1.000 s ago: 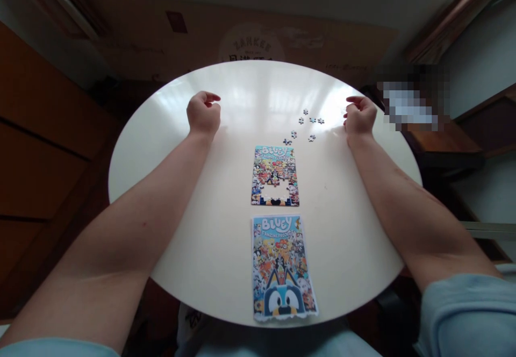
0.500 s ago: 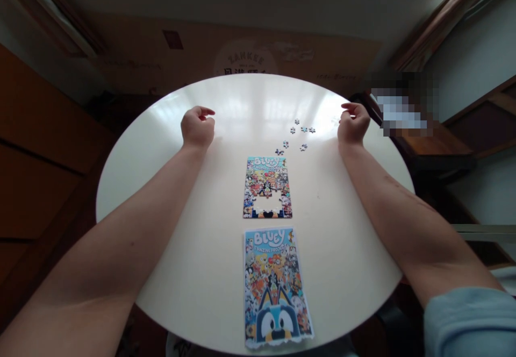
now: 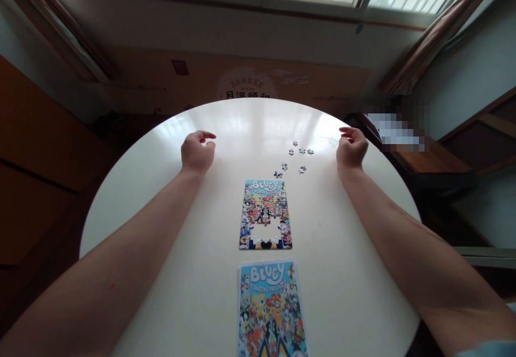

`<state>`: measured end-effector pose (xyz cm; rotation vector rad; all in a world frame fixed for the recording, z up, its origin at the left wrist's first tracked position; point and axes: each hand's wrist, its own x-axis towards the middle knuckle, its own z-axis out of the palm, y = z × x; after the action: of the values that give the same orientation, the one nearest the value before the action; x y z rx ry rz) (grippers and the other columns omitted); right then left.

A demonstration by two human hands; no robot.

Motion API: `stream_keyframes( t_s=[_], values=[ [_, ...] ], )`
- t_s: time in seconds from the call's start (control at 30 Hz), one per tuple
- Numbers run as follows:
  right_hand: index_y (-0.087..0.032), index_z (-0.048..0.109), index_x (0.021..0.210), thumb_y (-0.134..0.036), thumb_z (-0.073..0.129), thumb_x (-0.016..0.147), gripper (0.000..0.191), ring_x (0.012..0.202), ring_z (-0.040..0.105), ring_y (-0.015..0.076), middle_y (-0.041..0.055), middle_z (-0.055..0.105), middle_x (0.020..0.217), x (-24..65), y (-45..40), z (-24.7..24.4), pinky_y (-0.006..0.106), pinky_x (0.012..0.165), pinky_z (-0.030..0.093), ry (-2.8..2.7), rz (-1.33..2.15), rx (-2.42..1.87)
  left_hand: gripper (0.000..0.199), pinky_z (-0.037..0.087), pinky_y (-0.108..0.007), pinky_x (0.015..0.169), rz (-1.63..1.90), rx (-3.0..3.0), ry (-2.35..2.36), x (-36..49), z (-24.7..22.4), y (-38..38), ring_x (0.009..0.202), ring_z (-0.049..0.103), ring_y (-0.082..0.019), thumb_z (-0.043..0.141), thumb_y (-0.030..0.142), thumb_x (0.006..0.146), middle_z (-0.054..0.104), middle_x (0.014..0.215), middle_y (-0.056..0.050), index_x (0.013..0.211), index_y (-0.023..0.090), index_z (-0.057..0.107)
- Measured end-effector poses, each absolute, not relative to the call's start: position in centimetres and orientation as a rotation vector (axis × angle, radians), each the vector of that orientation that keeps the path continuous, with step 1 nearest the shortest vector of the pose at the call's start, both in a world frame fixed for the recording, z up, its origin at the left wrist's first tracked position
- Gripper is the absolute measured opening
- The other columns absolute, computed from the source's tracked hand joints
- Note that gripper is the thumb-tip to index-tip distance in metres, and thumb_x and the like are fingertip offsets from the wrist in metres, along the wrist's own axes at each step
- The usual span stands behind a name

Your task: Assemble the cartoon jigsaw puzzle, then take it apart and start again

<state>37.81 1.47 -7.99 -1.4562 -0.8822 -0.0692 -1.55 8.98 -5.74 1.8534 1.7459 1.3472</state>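
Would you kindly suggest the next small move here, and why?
Probably move the right hand toward the nearest loose piece: that hand holds nothing visible, seven such pieces lie on the table, and the puzzle has a gap in its lower half.

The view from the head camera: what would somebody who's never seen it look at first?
Probably the colourful puzzle in the middle of the white table, because a big hole shows in its lower half. Next, perhaps, the matching BLUEY sheet just nearer the person, and the loose pieces scattered beyond the puzzle, toward the right hand.
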Motion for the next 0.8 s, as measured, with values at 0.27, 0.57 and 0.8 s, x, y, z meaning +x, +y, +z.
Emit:
stream_keyframes(
  t_s=[0.27,0.57,0.8],
  values=[
    [-0.014,0.069,0.092,-0.008,0.039,0.067,0.040,0.081,0.060,0.0165,0.0056,0.065,0.087,38.2,1.5,-8.3,0.029,0.071,0.047,-0.878,-0.052,-1.484,0.026,0.050,-0.034,0.087,1.339,1.852,1.767,-1.5,-5.8,9.0,0.093,0.064,-0.022,0.056,0.013,0.069,0.070,0.094,-0.003,0.087,0.022,0.073],
    [-0.014,0.068,0.104,-0.015,0.042,0.074,0.040,0.081,0.059,0.0188,0.0090,0.064,0.095,37.9,1.5,-8.3,0.034,0.074,0.052,-1.031,-0.005,-1.572,0.023,0.051,-0.035,0.090,1.321,1.881,1.774,-1.5,-5.6,8.8,0.095,0.064,-0.023,0.056,0.013,0.071,0.068,0.095,-0.003,0.083,0.021,0.073],
    [-0.016,0.070,0.114,-0.015,0.048,0.074,0.046,0.082,0.061,0.0193,0.0104,0.066,0.107,36.3,0.9,-7.3,0.038,0.082,0.054,-1.335,-0.030,-1.599,0.022,0.050,-0.036,0.094,1.301,1.936,1.814,-1.8,-5.5,8.9,0.097,0.065,-0.025,0.055,0.015,0.072,0.069,0.097,-0.004,0.081,0.023,0.074]
  ],
)
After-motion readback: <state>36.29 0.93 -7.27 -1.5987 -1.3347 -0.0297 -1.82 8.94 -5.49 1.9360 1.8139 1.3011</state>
